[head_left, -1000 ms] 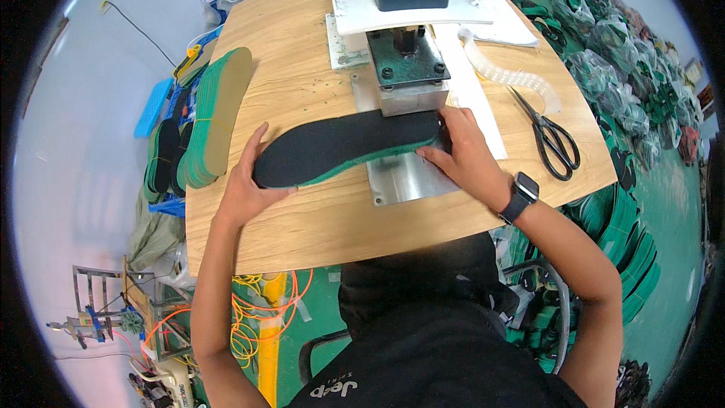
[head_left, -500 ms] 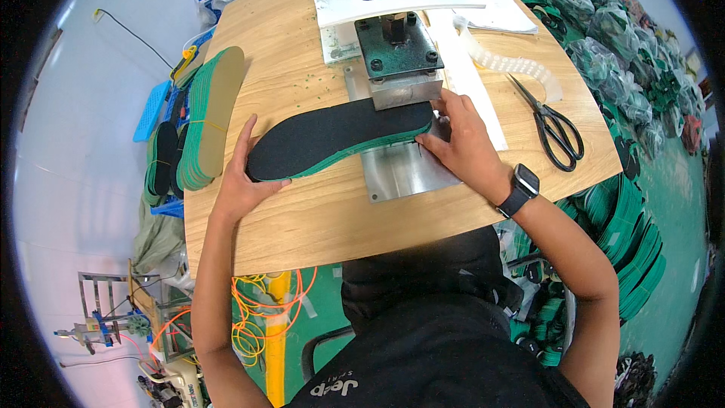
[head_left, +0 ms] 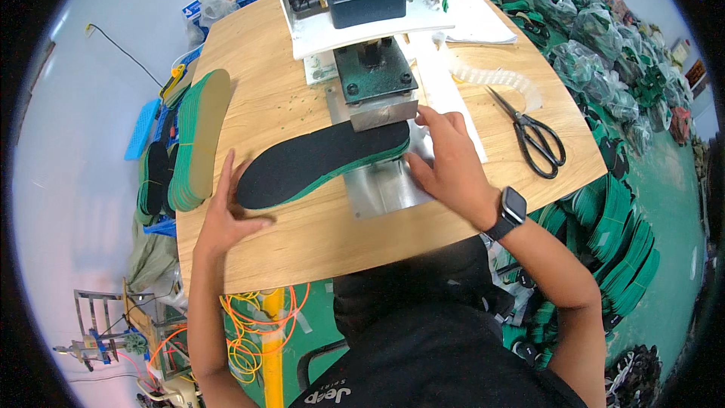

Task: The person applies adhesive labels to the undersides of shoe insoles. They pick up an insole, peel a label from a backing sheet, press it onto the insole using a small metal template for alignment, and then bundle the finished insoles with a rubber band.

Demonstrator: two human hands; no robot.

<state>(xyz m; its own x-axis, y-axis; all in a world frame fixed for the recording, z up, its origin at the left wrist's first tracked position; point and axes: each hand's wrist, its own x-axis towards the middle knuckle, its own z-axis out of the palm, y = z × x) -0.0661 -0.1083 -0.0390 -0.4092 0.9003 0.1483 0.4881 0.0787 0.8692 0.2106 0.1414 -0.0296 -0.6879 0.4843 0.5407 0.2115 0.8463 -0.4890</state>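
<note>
The wooden desk (head_left: 302,234) fills the middle of the frame, with a press machine (head_left: 362,0) standing at its upper centre. Under the press's dark head (head_left: 375,75) lies a stack of black-topped, green-edged insoles (head_left: 317,162), its right end on the steel plate (head_left: 385,185) and its left end reaching toward the centre left. The step in hand looks like lining the stack up under the head; the next move calls for both hands well out from under it. The left hand (head_left: 226,211) lies flat and spread against the stack's left tip, its grip closed on nothing. The right hand (head_left: 445,159) presses at the right end, fingers loosely curled; whether they pinch the stack is hidden. Scissors (head_left: 532,132) lie at centre right, and a second insole pile (head_left: 196,140) at the left edge is partly cut off by the desk rim
</note>
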